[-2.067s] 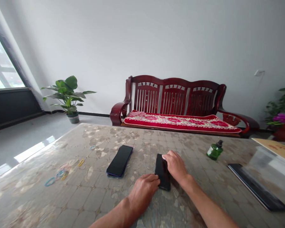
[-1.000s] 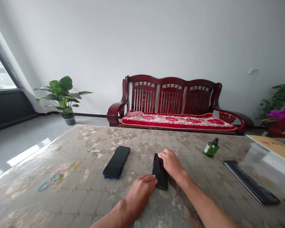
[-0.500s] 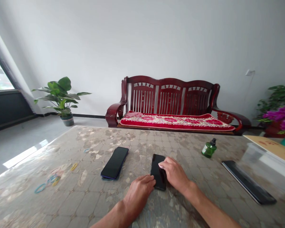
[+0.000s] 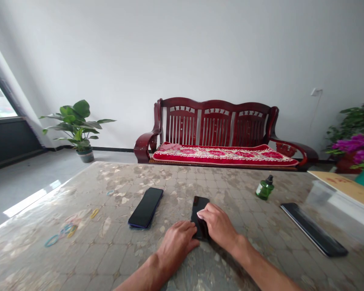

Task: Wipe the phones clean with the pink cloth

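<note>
A black smartphone (image 4: 196, 207) lies flat on the patterned tablecloth in front of me, its lower part partly covered by my hands. My left hand (image 4: 178, 240) rests on the table with its fingertips against the phone's left edge and its thumb by the lower corner, holding it in place. Over the screen, my right hand (image 4: 216, 224) is closed in a pinch around a small white pad (image 4: 201, 213), which is pressed to the glass; most of it is hidden by the fingers. Left of them lies a stack of phones (image 4: 146, 207), the top one dark-screened.
A green bottle (image 4: 264, 189) with a black cap stands at the right, near another black phone (image 4: 314, 230) and a clear plastic box (image 4: 330, 202). Coloured rubber bands (image 4: 62, 234) lie at the left. Beyond the table (image 4: 118, 250) stands a red wooden bench (image 4: 216, 129).
My right hand with the white pad has shifted slightly down and left over the phone screen. My left hand stays at the phone's edge, its thumb now more visible. The view has turned slightly.
</note>
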{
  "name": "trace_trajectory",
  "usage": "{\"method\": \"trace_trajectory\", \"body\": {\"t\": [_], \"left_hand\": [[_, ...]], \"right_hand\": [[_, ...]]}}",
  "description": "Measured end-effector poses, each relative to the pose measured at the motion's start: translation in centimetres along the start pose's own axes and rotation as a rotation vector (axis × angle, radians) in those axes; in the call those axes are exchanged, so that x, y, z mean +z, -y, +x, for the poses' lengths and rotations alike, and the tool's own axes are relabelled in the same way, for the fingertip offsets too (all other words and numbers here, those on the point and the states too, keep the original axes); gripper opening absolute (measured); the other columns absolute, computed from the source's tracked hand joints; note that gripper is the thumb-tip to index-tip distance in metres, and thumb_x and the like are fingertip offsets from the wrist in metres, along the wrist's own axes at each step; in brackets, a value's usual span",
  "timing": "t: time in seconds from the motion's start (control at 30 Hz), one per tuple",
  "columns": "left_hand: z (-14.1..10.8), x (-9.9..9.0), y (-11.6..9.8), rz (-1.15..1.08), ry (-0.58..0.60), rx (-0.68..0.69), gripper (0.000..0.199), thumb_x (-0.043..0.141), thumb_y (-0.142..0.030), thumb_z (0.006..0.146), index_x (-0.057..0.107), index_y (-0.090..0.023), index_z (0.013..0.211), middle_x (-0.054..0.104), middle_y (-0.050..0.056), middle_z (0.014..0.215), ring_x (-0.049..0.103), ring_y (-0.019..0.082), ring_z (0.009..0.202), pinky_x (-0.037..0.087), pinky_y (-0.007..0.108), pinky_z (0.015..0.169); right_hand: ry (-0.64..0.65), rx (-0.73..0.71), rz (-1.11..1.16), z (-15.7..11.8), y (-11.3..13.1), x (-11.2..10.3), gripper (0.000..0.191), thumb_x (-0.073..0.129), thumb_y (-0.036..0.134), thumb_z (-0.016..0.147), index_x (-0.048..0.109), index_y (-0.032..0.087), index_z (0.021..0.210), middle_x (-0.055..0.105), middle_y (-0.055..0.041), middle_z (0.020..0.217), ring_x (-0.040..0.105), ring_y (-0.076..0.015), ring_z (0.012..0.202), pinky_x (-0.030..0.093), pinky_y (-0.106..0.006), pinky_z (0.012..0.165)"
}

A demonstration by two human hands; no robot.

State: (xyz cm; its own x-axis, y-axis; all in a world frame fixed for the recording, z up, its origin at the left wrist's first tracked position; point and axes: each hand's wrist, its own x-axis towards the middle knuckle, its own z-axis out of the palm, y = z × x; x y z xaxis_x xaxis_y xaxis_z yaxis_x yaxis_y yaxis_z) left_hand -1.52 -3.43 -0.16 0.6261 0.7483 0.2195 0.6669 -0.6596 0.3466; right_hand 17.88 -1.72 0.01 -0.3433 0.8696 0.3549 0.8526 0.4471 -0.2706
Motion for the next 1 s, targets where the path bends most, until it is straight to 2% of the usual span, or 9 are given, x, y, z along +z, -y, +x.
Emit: {"method": "trace_trajectory", "body": {"t": [0.2,0.4,0.57,0.67,0.8,0.93,1.0], "left_hand": [[0.8,-0.6,-0.8,0.087,0.083,-0.069,0.034,0.08,-0.038,0.081,0.064,-0.019,0.103,0.069,0.004,0.107,0.066,0.024,0.101,0.051,0.033,0.091],[1.6,-1.0,-2.2,0.185,0.151,-0.104,0.05,0.082,-0.051,0.074,0.058,-0.019,0.104,0.065,0.004,0.107,0.064,0.025,0.097,0.052,0.033,0.085],[2.7,-0.3,-4.3,0.264,0.101,-0.184,0.065,0.082,-0.061,0.068,0.058,-0.017,0.109,0.061,0.008,0.11,0.061,0.03,0.099,0.051,0.041,0.087],[3.2,0.3,-5.2,0.328,0.082,-0.238,0.055,0.079,-0.054,0.076,0.058,-0.016,0.111,0.061,0.01,0.107,0.061,0.03,0.096,0.052,0.042,0.084],[3.5,1.4,-5.5,0.347,0.076,-0.23,0.04,0.074,-0.043,0.084,0.06,-0.015,0.11,0.062,0.014,0.107,0.062,0.033,0.097,0.054,0.044,0.08],[3.0,2.6,-4.5,0.383,0.055,-0.158,0.052,0.074,-0.038,0.083,0.057,-0.013,0.126,0.057,0.023,0.128,0.057,0.042,0.115,0.054,0.05,0.085],[2.5,2.9,-3.7,0.401,0.035,-0.092,0.054,0.073,-0.033,0.084,0.054,-0.013,0.131,0.055,0.025,0.133,0.055,0.043,0.119,0.053,0.052,0.09]], "right_hand": [[-0.05,0.179,0.158,3.2,-3.1,0.6,0.03,0.05,0.01,0.089,0.076,0.025,0.088,0.065,-0.0042,0.086,0.06,-0.0171,0.086,0.043,-0.025,0.078],[-0.093,0.194,0.312,5.1,-4.9,1.9,0.024,0.055,0.017,0.088,0.077,0.024,0.094,0.069,-0.0032,0.088,0.065,-0.0162,0.085,0.047,-0.024,0.076],[-0.121,0.183,0.414,5.7,-5.3,2.5,0.02,0.058,0.022,0.087,0.077,0.023,0.093,0.069,-0.0032,0.087,0.066,-0.0163,0.085,0.048,-0.025,0.078],[-0.127,0.173,0.444,5.8,-5.4,2.5,0.019,0.059,0.023,0.087,0.077,0.023,0.092,0.069,-0.0026,0.086,0.065,-0.0162,0.084,0.049,-0.025,0.078],[-0.136,0.176,0.459,5.8,-5.2,2.5,0.019,0.058,0.024,0.087,0.077,0.022,0.091,0.069,-0.0029,0.086,0.065,-0.0166,0.084,0.049,-0.026,0.078],[-0.143,0.203,0.461,5.7,-5.0,2.1,0.02,0.058,0.023,0.084,0.077,0.022,0.09,0.07,-0.0038,0.086,0.065,-0.0171,0.083,0.048,-0.027,0.078],[-0.151,0.224,0.464,5.5,-4.9,1.8,0.021,0.058,0.022,0.083,0.077,0.022,0.09,0.071,-0.0044,0.086,0.065,-0.0175,0.083,0.048,-0.028,0.078]]}}
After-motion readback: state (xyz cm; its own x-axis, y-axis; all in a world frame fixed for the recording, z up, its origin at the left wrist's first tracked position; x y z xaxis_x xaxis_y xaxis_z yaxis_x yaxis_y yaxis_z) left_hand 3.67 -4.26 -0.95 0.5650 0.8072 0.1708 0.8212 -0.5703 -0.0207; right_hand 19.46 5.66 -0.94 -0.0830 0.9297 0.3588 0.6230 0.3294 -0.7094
